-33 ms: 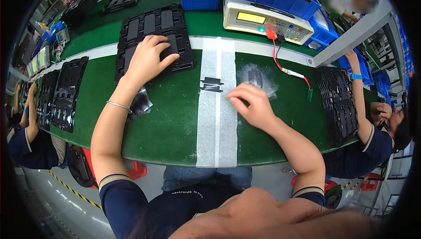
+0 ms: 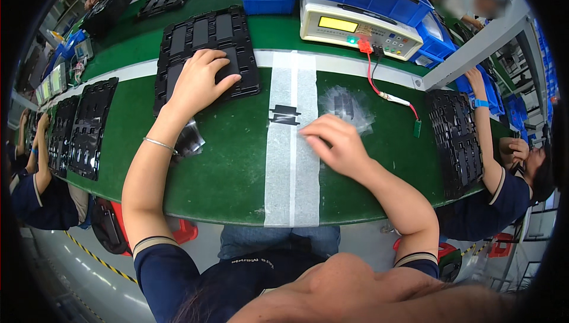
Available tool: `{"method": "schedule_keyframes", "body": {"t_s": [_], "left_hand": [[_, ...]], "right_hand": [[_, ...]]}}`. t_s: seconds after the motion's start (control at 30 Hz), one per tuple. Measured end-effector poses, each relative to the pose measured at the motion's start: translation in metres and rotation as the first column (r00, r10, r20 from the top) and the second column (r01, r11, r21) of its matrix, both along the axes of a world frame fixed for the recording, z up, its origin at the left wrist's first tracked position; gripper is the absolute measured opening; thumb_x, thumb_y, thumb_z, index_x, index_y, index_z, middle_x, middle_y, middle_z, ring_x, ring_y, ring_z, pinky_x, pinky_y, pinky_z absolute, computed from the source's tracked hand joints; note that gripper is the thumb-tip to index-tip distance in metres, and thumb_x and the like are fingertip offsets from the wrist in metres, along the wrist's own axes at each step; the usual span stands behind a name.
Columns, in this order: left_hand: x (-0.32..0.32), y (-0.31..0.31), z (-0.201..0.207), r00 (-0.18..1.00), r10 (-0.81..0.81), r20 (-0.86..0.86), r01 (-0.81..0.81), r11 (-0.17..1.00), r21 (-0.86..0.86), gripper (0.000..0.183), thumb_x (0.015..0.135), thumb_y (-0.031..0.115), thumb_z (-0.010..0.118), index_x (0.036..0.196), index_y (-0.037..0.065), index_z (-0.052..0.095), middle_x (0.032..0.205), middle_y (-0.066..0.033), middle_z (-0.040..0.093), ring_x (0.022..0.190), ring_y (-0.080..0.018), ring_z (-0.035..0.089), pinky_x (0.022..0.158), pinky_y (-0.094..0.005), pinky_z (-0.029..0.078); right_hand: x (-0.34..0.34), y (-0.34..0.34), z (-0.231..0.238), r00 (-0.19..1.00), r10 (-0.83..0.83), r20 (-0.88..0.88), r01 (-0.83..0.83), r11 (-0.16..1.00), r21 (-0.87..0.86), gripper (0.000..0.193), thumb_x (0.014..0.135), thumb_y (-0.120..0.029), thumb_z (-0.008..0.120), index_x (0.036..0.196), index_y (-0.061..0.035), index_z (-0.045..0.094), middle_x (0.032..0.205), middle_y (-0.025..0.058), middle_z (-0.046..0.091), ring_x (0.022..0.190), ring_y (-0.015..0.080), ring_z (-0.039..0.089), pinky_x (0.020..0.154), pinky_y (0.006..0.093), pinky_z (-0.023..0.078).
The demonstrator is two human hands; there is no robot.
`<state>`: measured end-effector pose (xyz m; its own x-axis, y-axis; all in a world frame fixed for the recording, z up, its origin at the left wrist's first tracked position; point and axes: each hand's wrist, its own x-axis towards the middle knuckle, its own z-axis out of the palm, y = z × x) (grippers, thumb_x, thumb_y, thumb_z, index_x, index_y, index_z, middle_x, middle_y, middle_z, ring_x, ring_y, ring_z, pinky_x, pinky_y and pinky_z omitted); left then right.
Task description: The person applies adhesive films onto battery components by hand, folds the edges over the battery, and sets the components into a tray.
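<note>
My left hand [image 2: 204, 80] lies over a black moulded tray [image 2: 252, 77], its fingers stretched out across a dark flat rectangular piece [image 2: 229, 60] in one of the pockets. Whether the fingertips grip that piece is hidden. On the pale tape strip [image 2: 290, 181] rest two small black tabbed strips [image 2: 284, 114], one beyond the other; the nearer one is glossy. Just to their right, my right hand [image 2: 336, 145] hovers low over the tape with thumb and forefinger close together. I cannot make out anything between them. Beyond that hand sits a pile of clear films [image 2: 347, 106] with dark centres.
A cream test meter [image 2: 358, 29] with a yellow display stands at the back; its red lead ends in a small green board [image 2: 417, 128]. Blue bins [image 2: 269, 3] are behind. Dark films [image 2: 189, 139] lie under my left forearm. Co-workers sit both sides, beside black trays [image 2: 456, 139].
My right hand's fingertips have shifted very slightly left, toward the black strips. The left hand has stayed on the tray.
</note>
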<state>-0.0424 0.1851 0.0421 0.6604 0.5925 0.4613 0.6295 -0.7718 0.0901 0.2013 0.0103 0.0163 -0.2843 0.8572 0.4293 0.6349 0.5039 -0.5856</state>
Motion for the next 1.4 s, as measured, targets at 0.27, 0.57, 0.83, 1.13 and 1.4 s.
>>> {"method": "schedule_keyframes", "body": {"t_s": [0.27, 0.57, 0.83, 1.13, 1.4], "left_hand": [[-0.001, -0.001, -0.010, 1.000, -0.022, 0.022, 0.022, 1.000, -0.003, 0.033, 0.076, 0.026, 0.062, 0.095, -0.001, 0.059, 0.105, -0.0125, 0.056, 0.100, -0.0288, 0.051, 0.088, -0.0372, 0.039], [0.042, -0.070, 0.014, 0.770, -0.446, 0.456, 0.637, 0.513, -0.575, 0.015, 0.080, 0.008, 0.053, 0.091, -0.001, 0.059, 0.092, -0.0128, 0.060, 0.089, -0.0252, 0.058, 0.080, -0.0330, 0.045], [0.058, -0.091, -0.014, 0.764, -0.483, 0.427, 0.532, 0.098, -0.841, 0.019, 0.087, 0.011, 0.048, 0.099, -0.001, 0.058, 0.098, -0.0108, 0.059, 0.091, -0.0183, 0.056, 0.080, -0.0306, 0.045], [0.059, -0.075, -0.025, 0.791, -0.093, 0.605, 0.571, -0.241, -0.785, 0.028, 0.092, 0.018, 0.043, 0.105, -0.004, 0.055, 0.102, -0.0140, 0.058, 0.098, -0.0200, 0.056, 0.086, -0.0303, 0.046], [0.057, -0.077, -0.023, 0.795, -0.118, 0.594, 0.557, -0.244, -0.794, 0.027, 0.091, 0.017, 0.045, 0.106, -0.003, 0.055, 0.102, -0.0129, 0.058, 0.096, -0.0187, 0.056, 0.084, -0.0299, 0.046]], "right_hand": [[-0.037, -0.014, -0.006, 0.894, 0.221, 0.390, -0.221, 0.974, -0.044, 0.064, 0.072, -0.041, 0.064, 0.121, -0.0055, 0.044, 0.133, 0.0188, 0.033, 0.126, 0.0308, 0.030, 0.101, 0.0451, 0.027], [-0.049, -0.034, 0.000, 0.828, 0.472, 0.304, -0.498, 0.867, 0.008, 0.057, 0.068, -0.037, 0.064, 0.113, -0.0060, 0.050, 0.125, 0.0163, 0.041, 0.116, 0.0300, 0.041, 0.095, 0.0425, 0.036], [-0.062, -0.047, -0.006, 0.782, 0.556, 0.282, -0.591, 0.805, 0.052, 0.062, 0.063, -0.038, 0.065, 0.114, -0.0053, 0.049, 0.129, 0.0178, 0.037, 0.117, 0.0333, 0.038, 0.095, 0.0436, 0.035], [-0.060, -0.042, -0.007, 0.868, 0.408, 0.283, -0.418, 0.908, -0.028, 0.071, 0.065, -0.043, 0.066, 0.120, -0.0041, 0.044, 0.134, 0.0248, 0.026, 0.123, 0.0377, 0.029, 0.101, 0.0452, 0.027], [-0.066, -0.053, -0.008, 0.778, 0.564, 0.276, -0.589, 0.808, 0.011, 0.057, 0.067, -0.026, 0.066, 0.115, -0.0016, 0.047, 0.129, 0.0184, 0.039, 0.112, 0.0306, 0.046, 0.094, 0.0391, 0.039]]}}
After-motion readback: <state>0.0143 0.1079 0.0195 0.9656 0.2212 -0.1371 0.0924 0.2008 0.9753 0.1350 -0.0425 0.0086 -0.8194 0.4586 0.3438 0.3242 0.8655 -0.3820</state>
